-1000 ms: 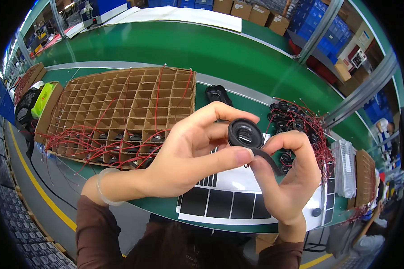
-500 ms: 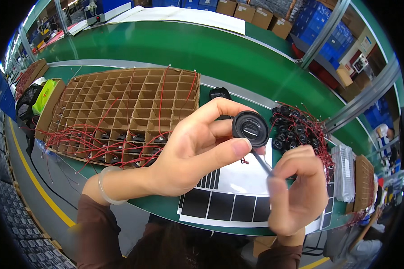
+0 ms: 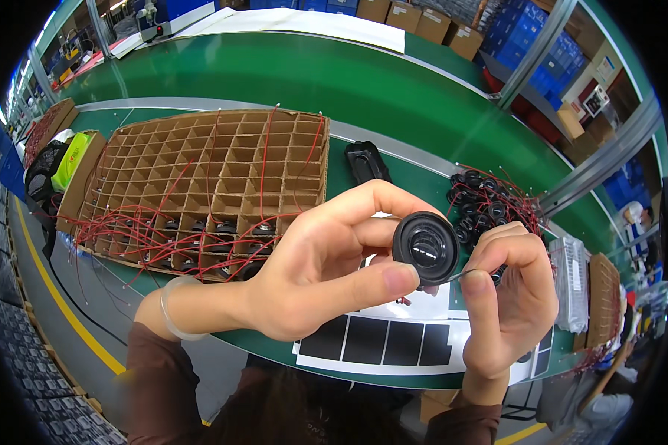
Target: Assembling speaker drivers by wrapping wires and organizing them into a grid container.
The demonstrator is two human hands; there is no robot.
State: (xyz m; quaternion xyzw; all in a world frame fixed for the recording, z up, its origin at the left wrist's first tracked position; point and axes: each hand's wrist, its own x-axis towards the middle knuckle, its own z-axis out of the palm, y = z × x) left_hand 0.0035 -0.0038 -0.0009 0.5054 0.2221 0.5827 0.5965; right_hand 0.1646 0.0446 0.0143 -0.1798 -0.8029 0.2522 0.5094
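Above the table my left hand grips a small round black speaker by its edge, thumb in front and fingers behind. The speaker's shiny domed centre faces me. At its lower right rim my right hand pinches a thin dark strip between thumb and forefinger. The strip runs to the speaker's edge; whether it is joined there I cannot tell. Under the hands lies a white sheet with black squares. A pile of similar speakers with red wires sits just beyond my right hand.
On the left stands a divided cardboard box, with wired speakers in its nearer cells. A black oblong part lies beside it. Clear plastic trays and another divided box are at the right. A green conveyor belt crosses behind.
The speaker has shifted slightly right and nearer, its face turned more toward me. My right hand has moved a little right and up, and less of the strip shows between the hands.
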